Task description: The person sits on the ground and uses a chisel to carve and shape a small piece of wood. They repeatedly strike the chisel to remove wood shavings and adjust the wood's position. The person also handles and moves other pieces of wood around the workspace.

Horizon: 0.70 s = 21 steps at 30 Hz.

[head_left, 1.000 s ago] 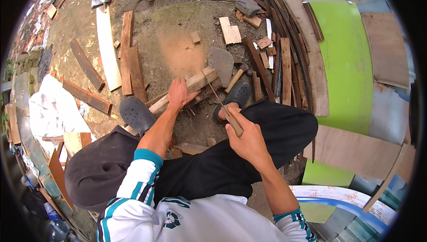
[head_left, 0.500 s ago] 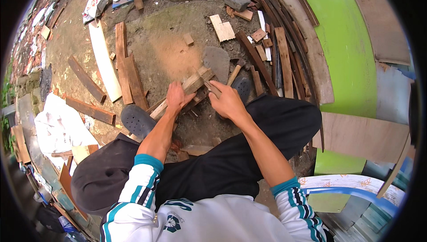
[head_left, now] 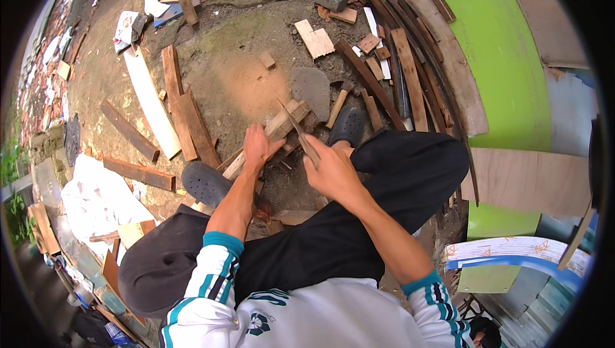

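I squat on bare ground among wood scraps. My left hand [head_left: 258, 146] grips a pale wooden stick [head_left: 272, 133] that lies slanted on the ground between my feet. My right hand [head_left: 330, 169] is closed on the handle of a long knife [head_left: 296, 125], whose blade points up and left and rests against the far end of the stick. A flat grey stone [head_left: 312, 87] sits just beyond the stick's end. My dark clogs [head_left: 204, 183] [head_left: 348, 125] flank the work.
Brown planks [head_left: 182, 114] and a white board [head_left: 150, 103] lie to the left. A hammer [head_left: 337, 103] lies by the right shoe. Long slats [head_left: 410, 79] and a green panel [head_left: 506, 60] stand to the right, plywood [head_left: 532, 181] near my right knee.
My right hand swung from low by my knee up to the stick, and the knife blade now rests on the stick's far end. The left hand kept its hold.
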{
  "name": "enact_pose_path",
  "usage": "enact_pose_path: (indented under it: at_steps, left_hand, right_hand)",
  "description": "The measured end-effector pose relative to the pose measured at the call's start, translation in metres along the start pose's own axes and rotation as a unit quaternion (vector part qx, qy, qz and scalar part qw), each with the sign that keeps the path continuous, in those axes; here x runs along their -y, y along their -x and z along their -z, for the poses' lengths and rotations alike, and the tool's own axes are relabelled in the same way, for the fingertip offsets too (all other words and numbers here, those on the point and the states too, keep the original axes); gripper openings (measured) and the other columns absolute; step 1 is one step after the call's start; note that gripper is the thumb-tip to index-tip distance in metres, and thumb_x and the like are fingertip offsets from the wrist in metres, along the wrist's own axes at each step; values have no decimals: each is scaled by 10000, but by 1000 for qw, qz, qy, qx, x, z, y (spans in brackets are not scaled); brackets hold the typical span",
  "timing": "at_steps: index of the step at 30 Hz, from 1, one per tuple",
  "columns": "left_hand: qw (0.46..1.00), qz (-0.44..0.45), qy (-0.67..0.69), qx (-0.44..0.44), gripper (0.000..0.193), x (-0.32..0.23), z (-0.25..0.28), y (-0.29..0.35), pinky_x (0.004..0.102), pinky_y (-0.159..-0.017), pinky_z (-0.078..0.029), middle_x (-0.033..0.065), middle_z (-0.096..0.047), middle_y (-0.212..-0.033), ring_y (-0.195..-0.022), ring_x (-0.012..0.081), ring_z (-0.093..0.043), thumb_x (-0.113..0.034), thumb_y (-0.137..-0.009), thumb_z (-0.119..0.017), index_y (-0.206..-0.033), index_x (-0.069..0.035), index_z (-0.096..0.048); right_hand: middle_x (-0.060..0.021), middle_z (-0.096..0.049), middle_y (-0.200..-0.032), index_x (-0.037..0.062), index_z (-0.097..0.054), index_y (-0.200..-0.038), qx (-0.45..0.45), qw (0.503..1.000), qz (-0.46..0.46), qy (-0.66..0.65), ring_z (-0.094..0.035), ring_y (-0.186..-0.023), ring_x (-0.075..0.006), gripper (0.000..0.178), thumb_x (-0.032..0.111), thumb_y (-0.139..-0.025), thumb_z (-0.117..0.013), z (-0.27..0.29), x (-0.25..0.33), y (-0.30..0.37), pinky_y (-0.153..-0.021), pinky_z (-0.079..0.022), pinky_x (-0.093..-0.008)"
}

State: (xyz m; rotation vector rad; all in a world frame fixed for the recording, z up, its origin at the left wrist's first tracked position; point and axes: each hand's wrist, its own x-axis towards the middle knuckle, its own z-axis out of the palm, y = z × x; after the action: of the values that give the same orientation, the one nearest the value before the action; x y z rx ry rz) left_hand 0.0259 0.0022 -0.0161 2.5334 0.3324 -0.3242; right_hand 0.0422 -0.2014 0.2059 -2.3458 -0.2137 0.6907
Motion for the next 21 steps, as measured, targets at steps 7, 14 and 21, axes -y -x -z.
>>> enact_pose_path:
  at_steps: [7, 14, 21]
  left_hand:
    - [1000, -13, 9, -5, 735, -7, -5, 5, 484, -945, -484, 239, -612, -1095, -1072, 409, -564, -461, -698, -875, -1127, 76, -614]
    - [1000, -1, -8, -14, 761, -1, -1, -1, 483, -953, -484, 249, -620, -1104, -1073, 410, -568, -480, -689, -882, -1125, 83, -614]
    - [1000, -2, 14, -3, 768, -9, 0, 2, 474, -958, -486, 253, -620, -1119, -1081, 404, -571, -485, -687, -889, -1119, 86, -612]
  right_hand:
    - [-330, -699, -908, 45, -571, -1395, -17, 1000, 2, -15, -669, -896, -536, 515, 189, -906, -647, -1, -18, -20, -854, -551, -551]
    - [-325, -698, -902, 50, -569, -1384, -4, 1000, 30, 4, -679, -878, -502, 477, 151, -921, -621, 36, 4, 53, -805, -539, -566]
    - [-326, -700, -913, 42, -560, -1393, 18, 1000, -22, 6, -681, -914, -501, 510, 160, -902, -637, -6, 4, -30, -862, -548, -550]
